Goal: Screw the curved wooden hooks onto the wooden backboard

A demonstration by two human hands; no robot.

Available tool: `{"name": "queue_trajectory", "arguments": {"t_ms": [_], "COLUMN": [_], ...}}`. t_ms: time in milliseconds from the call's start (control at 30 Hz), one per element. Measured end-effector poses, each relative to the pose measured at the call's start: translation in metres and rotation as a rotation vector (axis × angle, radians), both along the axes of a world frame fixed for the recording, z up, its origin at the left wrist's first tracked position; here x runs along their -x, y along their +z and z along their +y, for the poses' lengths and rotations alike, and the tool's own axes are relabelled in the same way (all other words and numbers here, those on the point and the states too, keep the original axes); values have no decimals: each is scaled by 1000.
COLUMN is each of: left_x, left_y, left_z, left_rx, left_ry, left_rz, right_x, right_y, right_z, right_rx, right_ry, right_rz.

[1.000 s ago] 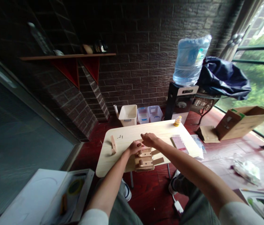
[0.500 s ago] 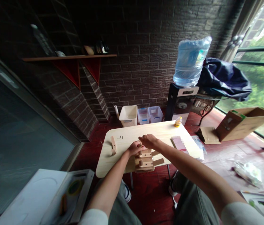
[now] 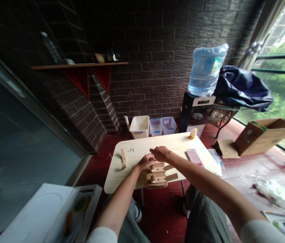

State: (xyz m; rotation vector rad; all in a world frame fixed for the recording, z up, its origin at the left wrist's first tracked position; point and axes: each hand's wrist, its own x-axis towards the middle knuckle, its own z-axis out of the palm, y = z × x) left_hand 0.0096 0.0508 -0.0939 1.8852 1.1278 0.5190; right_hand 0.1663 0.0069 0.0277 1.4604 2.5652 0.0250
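Observation:
On the pale wooden table, at its near edge, lies a small wooden assembly of slats and pegs. My left hand is closed on the assembly's upper left end. Just right of it and a little farther from me, my right hand hovers over the assembly's top with the fingers curled in a pinch; what they hold is too small to make out. A loose wooden piece lies at the table's left, with a few small dark screws beside it.
A booklet and a small yellow bottle lie on the table's right. Behind stand a white bin, two clear boxes and a water dispenser. A cardboard box sits on the floor right; a white case lies near left.
Both hands stay on the wooden assembly with only slight shifts. The camera has tilted a little, so the scene sits slightly lower in view.

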Motion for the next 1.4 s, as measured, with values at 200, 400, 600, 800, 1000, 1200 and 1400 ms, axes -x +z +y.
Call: {"name": "queue_trajectory", "arguments": {"t_ms": [200, 400, 600, 800, 1000, 1200, 1400], "left_x": [0, -1, 1, 1, 2, 2, 1], "left_y": [-3, -6, -5, -6, -9, -8, -2], "left_z": [1, 2, 5, 7, 7, 8, 5], "left_rx": [-20, -27, -53, -61, -79, -55, -21], "left_ry": [-8, -38, -72, -98, -109, -79, -65], "left_rz": [23, 3, 43, 65, 55, 74, 55], "right_x": [-4, -8, -9, -12, -10, -6, -6], "right_y": [-14, -17, -14, -20, -19, -9, -6], "right_z": [6, 4, 3, 7, 4, 1, 5], "right_rx": [-21, -24, -21, -34, -45, -11, 12], "right_ry": [22, -42, -40, -34, -76, -156, -42], "right_rz": [-5, 43, 30, 36, 53, 73, 40]}}
